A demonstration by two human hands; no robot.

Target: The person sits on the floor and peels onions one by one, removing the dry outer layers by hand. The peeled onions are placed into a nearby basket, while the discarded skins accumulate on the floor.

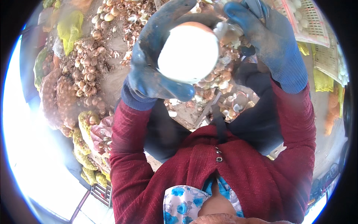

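A large, pale peeled onion [188,53], with some brownish skin at its upper edge, sits in my left hand [156,64], whose blue rubber-coated glove curls around it. My right hand [268,42], gloved the same way, is raised to the right of the onion, apart from it. Its fingers are closed on a metal blade-like tool [254,8], only partly visible at the top edge. Bits of onion skin [226,30] show between the two hands. Below them, onions and peelings [221,81] lie between my knees.
Unpeeled onions [86,70] are heaped on the ground at the left, beside filled mesh sacks [64,98] and a yellow bag [70,30]. Plastic crates [316,22] with white onions stand at the upper right. A narrow bar [204,112] lies among the peelings.
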